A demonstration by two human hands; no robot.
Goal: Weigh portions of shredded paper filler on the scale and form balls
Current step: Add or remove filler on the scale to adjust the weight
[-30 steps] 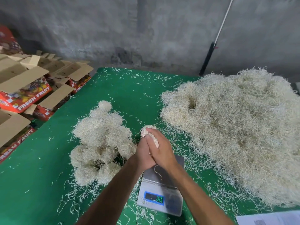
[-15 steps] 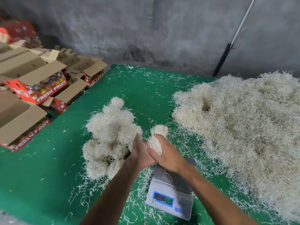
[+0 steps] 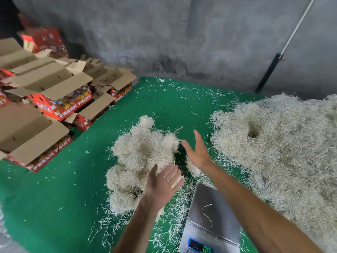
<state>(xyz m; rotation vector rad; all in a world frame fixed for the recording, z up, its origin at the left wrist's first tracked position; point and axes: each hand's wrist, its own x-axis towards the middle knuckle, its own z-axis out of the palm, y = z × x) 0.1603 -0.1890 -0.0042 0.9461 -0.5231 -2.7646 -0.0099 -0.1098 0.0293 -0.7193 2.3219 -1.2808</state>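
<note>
I see both hands spread wide, holding nothing: left hand [image 3: 163,181] over the pile of paper balls [image 3: 140,161] mid-table, right hand [image 3: 197,152] beside it; scale [image 3: 211,219] at the near edge, loose filler [image 3: 284,148] along the right edge.

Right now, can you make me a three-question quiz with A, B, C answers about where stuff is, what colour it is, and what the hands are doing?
1. Where is the big loose heap of shredded paper?
A. Right of the scale
B. On the boxes
C. On the scale

2. What colour is the table cover?
A. Blue
B. Green
C. Yellow

3. What are the hands doing?
A. Both squeezing a ball
B. Both open, holding nothing
C. One pressing the scale

Answers:
1 A, the heap spreads along the right side beside the scale.
2 B, green shows all around the pile of balls.
3 B, the left hand and right hand have straight fingers and are empty.
</note>
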